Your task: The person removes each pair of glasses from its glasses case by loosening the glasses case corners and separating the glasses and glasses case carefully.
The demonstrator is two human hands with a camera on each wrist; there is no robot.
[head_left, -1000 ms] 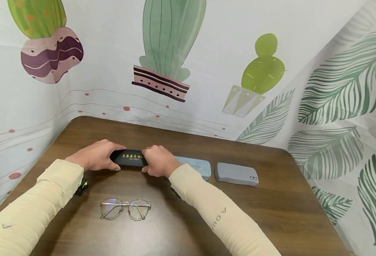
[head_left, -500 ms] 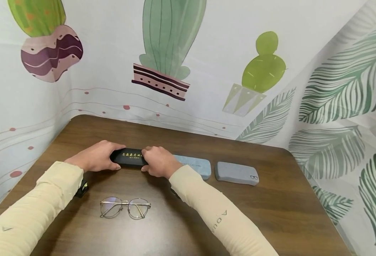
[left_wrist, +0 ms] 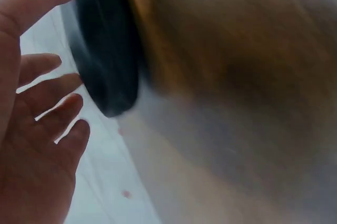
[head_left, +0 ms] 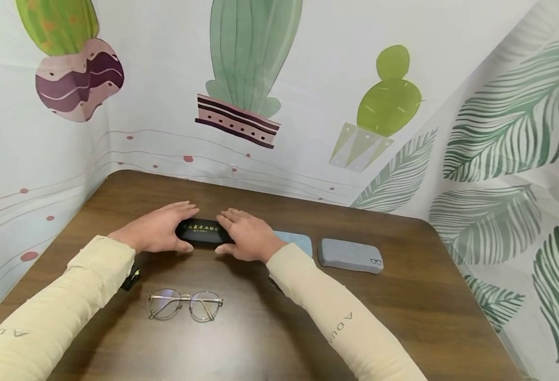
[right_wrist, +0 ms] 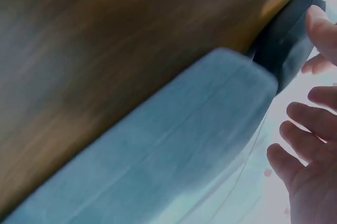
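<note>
Your left grip (head_left: 157, 230) is loose, its fingers spread about the left end of the black case (head_left: 204, 232); your right grip (head_left: 250, 236) is just as relaxed, fingers apart around the other end. Whether any fingertip touches it, you cannot tell. That case lies on the bench (head_left: 427, 307) between your two grips, gold lettering up. To its right, partly hidden by your right grip, is the blue case (head_left: 300, 243), then the grey case (head_left: 349, 255). Nearer you lie the glasses (head_left: 186, 300), arms folded. Behind hangs a cactus-printed cloth (head_left: 160, 79).
</note>
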